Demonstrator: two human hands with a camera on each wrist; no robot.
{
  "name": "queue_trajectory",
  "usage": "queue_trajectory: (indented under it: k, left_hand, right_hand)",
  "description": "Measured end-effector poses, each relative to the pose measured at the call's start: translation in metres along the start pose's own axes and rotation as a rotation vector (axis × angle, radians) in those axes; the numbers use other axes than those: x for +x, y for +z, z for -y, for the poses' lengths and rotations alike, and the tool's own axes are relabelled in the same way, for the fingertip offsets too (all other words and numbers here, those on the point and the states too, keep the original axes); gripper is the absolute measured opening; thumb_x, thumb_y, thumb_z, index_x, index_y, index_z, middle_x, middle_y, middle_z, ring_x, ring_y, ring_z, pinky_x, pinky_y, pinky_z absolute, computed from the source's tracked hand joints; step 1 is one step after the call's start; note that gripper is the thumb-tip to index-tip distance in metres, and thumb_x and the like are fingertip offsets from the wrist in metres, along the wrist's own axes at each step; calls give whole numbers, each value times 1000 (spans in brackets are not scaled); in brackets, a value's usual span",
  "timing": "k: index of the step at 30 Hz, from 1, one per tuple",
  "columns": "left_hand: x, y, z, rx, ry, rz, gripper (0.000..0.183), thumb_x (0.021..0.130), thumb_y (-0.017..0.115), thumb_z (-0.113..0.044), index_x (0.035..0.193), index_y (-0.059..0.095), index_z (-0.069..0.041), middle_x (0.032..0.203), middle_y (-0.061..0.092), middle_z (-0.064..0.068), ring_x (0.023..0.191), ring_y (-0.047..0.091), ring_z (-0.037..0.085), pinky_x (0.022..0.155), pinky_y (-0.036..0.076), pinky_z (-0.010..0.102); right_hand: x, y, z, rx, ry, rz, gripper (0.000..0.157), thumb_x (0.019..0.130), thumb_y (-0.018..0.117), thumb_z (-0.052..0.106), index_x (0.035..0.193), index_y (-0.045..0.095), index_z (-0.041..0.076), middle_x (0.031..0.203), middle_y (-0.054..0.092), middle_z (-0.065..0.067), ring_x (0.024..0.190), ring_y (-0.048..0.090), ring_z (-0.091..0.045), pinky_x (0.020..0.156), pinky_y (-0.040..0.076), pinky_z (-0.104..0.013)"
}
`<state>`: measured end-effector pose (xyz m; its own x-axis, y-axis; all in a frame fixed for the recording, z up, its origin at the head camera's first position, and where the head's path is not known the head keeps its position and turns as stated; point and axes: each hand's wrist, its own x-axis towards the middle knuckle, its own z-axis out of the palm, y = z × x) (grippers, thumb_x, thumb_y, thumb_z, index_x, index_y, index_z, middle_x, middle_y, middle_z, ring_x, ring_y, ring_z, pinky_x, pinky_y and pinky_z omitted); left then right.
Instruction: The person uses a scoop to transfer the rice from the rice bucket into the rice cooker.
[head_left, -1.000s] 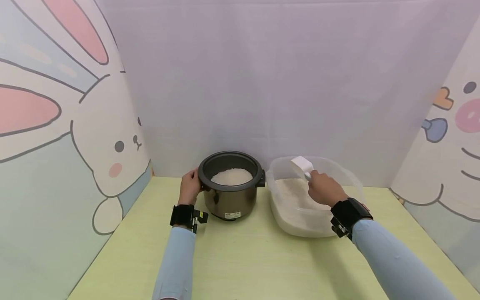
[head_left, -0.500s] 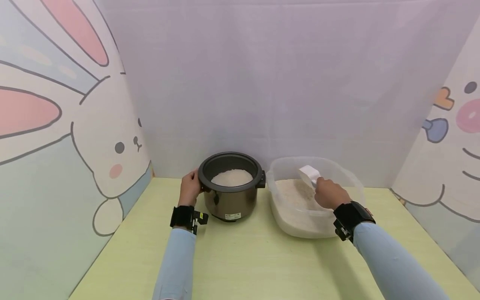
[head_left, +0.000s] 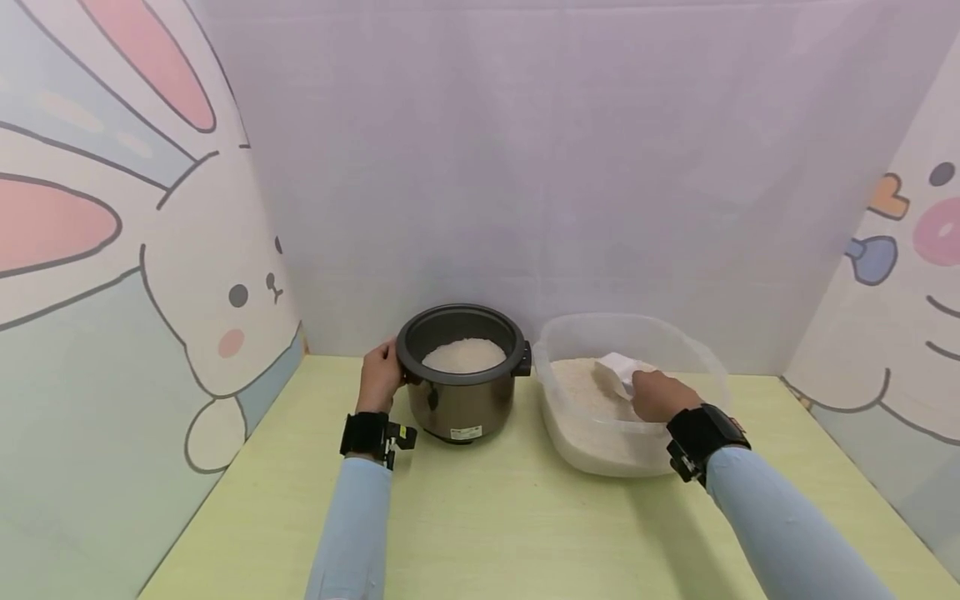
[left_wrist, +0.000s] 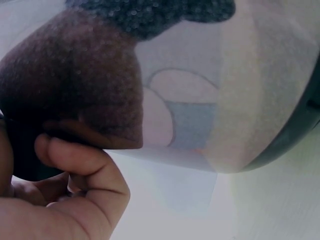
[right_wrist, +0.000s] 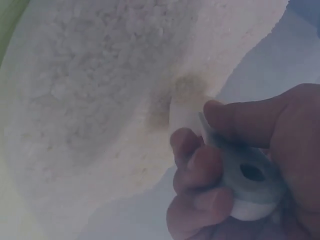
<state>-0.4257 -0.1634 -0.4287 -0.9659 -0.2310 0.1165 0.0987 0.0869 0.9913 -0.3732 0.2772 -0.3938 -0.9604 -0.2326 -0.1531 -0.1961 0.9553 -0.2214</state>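
A dark rice cooker point(head_left: 461, 408) without a lid stands at the back, white rice point(head_left: 465, 355) lying inside it. My left hand point(head_left: 379, 377) grips the cooker's left side handle; in the left wrist view the thumb and curled fingers point(left_wrist: 85, 165) close on that black handle, beside the shiny cooker wall point(left_wrist: 190, 100). To the right is a clear plastic tub point(head_left: 600, 454) of rice point(head_left: 585, 387). My right hand point(head_left: 662, 397) holds a white scoop point(head_left: 618, 368) by its handle point(right_wrist: 250, 185), inside the tub. The scoop's cup dips into the rice, its front partly hidden.
The light green table point(head_left: 510, 533) reaches forward from the tub and cooker. A pale cloth wall point(head_left: 540, 167) stands close behind them. Printed panels with a rabbit point(head_left: 225, 317) on the left and another cartoon figure point(head_left: 892, 333) on the right flank the table.
My right hand has moved right and down with the scoop, whose cup has gone from above the rice into it. The left hand has stayed on the cooker handle.
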Motion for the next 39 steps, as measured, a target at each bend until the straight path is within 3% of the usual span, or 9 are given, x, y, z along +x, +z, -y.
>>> queue_trajectory:
  k: [8,17,24,31,35,39]
  left_hand:
    - [-1,0,0,-7,19,-8,43,111,47,-32,122,69,2,79,56,4,66,59,11,61,53,23]
    - [0,1,0,-20,17,-12,42,111,47,-33,120,70,2,78,56,4,65,59,11,61,54,24]
    - [-2,-1,-2,-8,1,-5,42,111,48,-33,126,69,0,88,60,8,70,61,12,64,55,25]
    - [-5,-2,-2,-10,4,3,42,111,47,-33,122,69,1,84,58,8,69,60,14,64,55,26]
    - [-4,-2,-1,-21,-5,3,43,111,47,-33,122,69,2,87,59,8,70,61,13,64,55,25]
    - [0,-1,0,-29,-8,2,43,110,48,-34,127,68,0,89,60,8,71,62,12,64,55,24]
  right_hand:
    - [-7,-5,9,33,-53,38,14,97,50,-3,107,57,-11,80,52,-11,70,44,-23,69,35,-41]
    - [-7,-8,10,44,-88,28,13,96,46,-3,94,59,-2,78,49,-7,70,41,-20,70,34,-39]
    - [-2,-4,9,148,-134,71,32,108,43,10,79,56,6,66,39,0,59,33,-15,63,31,-34]
    - [-2,0,10,184,-113,59,42,108,45,15,66,42,17,61,31,3,57,27,-14,62,29,-33]
    - [-3,0,10,219,-119,69,43,107,46,15,65,37,19,60,30,4,57,26,-14,62,29,-33]
    - [1,-1,8,275,-144,96,41,108,45,13,67,41,16,59,33,4,55,27,-13,60,29,-32]
